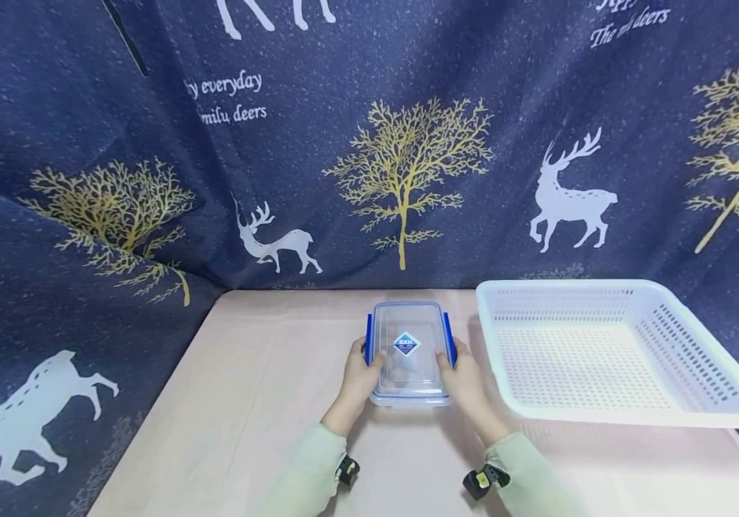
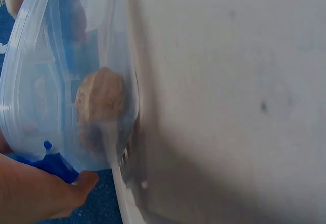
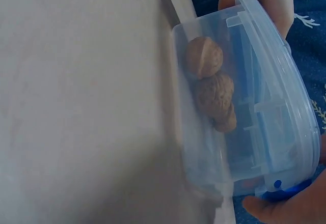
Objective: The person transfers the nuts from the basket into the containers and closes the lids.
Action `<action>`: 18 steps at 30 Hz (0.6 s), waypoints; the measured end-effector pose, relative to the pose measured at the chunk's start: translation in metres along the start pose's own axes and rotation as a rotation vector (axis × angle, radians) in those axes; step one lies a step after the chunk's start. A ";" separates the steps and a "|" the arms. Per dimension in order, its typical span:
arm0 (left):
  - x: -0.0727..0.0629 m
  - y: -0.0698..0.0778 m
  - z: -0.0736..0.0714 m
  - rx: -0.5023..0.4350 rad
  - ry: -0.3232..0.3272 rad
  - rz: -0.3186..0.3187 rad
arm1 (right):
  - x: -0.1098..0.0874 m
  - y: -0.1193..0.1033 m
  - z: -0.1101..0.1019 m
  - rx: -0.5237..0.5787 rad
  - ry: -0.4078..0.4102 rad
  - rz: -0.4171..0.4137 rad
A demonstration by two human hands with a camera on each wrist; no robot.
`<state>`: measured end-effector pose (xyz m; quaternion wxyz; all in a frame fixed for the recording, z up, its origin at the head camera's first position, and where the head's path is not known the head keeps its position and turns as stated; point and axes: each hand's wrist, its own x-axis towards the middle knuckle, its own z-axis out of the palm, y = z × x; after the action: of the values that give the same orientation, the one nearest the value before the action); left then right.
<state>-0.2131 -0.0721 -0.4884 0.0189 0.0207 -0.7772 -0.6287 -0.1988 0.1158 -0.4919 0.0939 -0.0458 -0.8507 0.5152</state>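
A clear plastic food container point(image 1: 409, 382) with a lid stands on the table in front of me. The lid bears a blue diamond sticker point(image 1: 406, 343), and blue clips run along both long sides. Gripping its left side is my left hand point(image 1: 358, 377), thumb over the lid's edge. My right hand point(image 1: 465, 379) holds the opposite side the same way. Through the wall, a walnut point(image 2: 102, 96) shows at the bottom in the left wrist view. In the right wrist view, walnuts point(image 3: 204, 58) lie together inside the container.
To the right of the container sits a large white perforated plastic basket point(image 1: 582, 366). A pale pink cloth covers the table point(image 1: 240, 409). Behind and to the left hangs a dark blue curtain point(image 1: 356, 64) printed with deer and trees.
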 end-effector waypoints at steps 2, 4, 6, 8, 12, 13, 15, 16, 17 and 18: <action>0.000 0.000 0.001 0.000 -0.001 0.009 | -0.001 -0.002 0.001 -0.011 -0.001 -0.016; 0.000 -0.001 0.001 0.011 0.007 0.013 | -0.001 -0.001 0.002 -0.024 -0.001 -0.030; -0.002 -0.005 0.002 0.026 0.023 0.038 | -0.002 0.001 0.005 -0.049 0.015 -0.055; -0.005 -0.007 0.004 0.036 0.040 0.067 | -0.003 0.003 0.007 -0.067 0.034 -0.081; -0.012 -0.011 0.007 0.054 0.070 0.106 | -0.008 0.004 0.014 -0.104 0.094 -0.144; -0.013 -0.011 0.008 0.056 0.074 0.109 | -0.009 0.003 0.015 -0.107 0.103 -0.153; -0.014 -0.011 0.008 0.066 0.080 0.110 | -0.011 0.002 0.017 -0.120 0.125 -0.169; -0.013 -0.011 0.008 0.073 0.087 0.115 | -0.011 0.002 0.017 -0.117 0.129 -0.172; -0.012 -0.010 0.009 0.077 0.088 0.118 | -0.010 0.001 0.017 -0.116 0.128 -0.173; -0.011 -0.010 0.009 0.081 0.089 0.120 | -0.010 0.001 0.016 -0.116 0.126 -0.172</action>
<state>-0.2024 -0.0646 -0.5002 0.0902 0.0030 -0.8003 -0.5927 -0.1921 0.1005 -0.5010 0.1881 -0.0103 -0.8723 0.4511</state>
